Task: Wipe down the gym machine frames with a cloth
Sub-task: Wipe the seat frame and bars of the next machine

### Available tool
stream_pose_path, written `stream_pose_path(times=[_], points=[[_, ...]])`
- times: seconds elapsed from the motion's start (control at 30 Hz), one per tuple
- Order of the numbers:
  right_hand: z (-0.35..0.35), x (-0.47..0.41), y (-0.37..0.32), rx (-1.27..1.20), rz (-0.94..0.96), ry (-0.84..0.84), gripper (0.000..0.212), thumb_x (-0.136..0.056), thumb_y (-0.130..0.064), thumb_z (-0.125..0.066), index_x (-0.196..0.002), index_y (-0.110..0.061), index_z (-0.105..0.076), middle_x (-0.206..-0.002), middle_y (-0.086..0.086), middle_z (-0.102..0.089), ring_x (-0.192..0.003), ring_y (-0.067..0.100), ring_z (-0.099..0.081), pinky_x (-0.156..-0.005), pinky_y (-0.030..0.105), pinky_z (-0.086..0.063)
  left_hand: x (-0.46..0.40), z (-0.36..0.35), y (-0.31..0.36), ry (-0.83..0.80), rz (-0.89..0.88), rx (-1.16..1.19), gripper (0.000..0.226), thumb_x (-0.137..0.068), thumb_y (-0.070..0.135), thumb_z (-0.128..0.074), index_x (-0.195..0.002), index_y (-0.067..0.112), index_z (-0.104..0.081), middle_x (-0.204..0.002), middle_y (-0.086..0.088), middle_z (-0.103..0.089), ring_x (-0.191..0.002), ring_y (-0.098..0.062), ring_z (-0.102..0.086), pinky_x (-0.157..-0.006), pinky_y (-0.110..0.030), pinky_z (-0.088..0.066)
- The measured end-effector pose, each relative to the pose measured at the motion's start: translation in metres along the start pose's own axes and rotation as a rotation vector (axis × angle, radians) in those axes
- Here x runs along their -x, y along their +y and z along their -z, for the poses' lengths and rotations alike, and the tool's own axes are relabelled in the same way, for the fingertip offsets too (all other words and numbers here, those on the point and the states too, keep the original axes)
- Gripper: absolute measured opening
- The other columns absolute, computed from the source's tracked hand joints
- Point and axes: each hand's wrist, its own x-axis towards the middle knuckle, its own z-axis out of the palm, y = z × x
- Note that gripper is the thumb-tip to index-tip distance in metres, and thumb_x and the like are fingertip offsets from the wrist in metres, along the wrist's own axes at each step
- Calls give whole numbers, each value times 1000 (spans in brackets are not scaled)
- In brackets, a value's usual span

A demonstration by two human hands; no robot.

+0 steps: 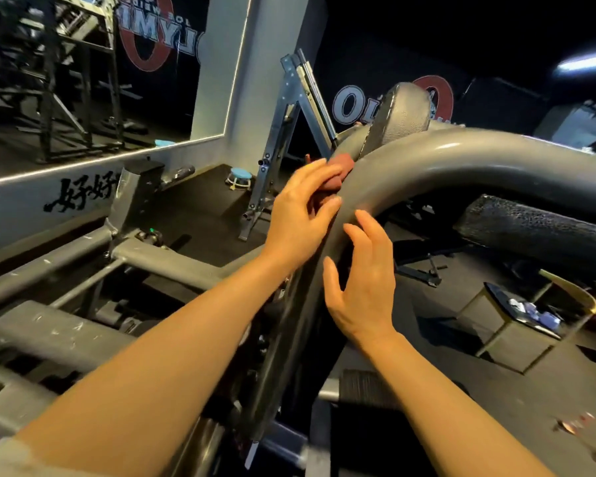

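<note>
Along the curved grey frame tube (pixel 444 160) of a gym machine, both bare hands work near the bend. The left hand (pixel 298 215) presses a reddish-brown cloth (pixel 339 168) against the left side of the tube, its fingers (pixel 319 170) bent over the bunched fabric and grasping it, with the thumb lying along the tube's edge. The cloth sits just below a padded grey roller (pixel 405 111) mounted above the bend. The right hand (pixel 365 284) is on the tube's other side, just beside it, fingers released and loosely spread, holding nothing; whether the fingertips touch the metal I cannot tell.

To the lower right, a low open box (pixel 516 321) holds small pale items, too blurred to identify. A black textured pad (pixel 537 225) lies under the tube's right run. On the dark floor past the left hand stands a small round blue-topped stool (pixel 240 177), beside a leaning silver metal frame (pixel 289 132).

On the back wall a red-and-white logo (pixel 362 103) shows large letters, partly hidden by the roller; "OL" can be read. A mirror (pixel 83 70) at upper left reflects a similar logo, reversed, with "JOE WEIDER" and "OLYM" legible backwards. Below the mirror, black brush-style Chinese characters (pixel 83 194) are painted on the grey wall; "好好" can be made out.
</note>
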Motion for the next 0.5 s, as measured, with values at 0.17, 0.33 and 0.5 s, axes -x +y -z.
stream_pose_path(times=[0.17, 0.33, 0.5], points=[[-13, 31, 3, 3, -69, -72, 52, -80, -8, -68, -127, 2, -48, -142, 20, -40, -133, 29, -37, -114, 28, -25, 54, 20, -36, -30, 50, -45, 37, -82, 2, -68, -118, 9, -66, -123, -5, -63, -118, -12, -56, -103, -19, -41], [-26, 68, -18, -119, -189, -99, 49, -77, -3, -67, -123, -1, -51, -136, 17, -47, -125, 26, -41, -109, 32, -33, 125, 43, -49, -297, 161, -107, 43, -73, -5, -75, -113, 7, -69, -113, -2, -66, -109, -6, -59, -97, -15, -43], [-23, 96, -55, -698, -204, -471, 78, -67, -1, -65, -141, -15, -44, -150, 3, -37, -140, 13, -33, -111, 19, -28, 150, 76, -24, -252, 358, -190, 48, -75, 5, -79, -114, 11, -53, -103, 14, -59, -96, 10, -56, -84, -7, -41]])
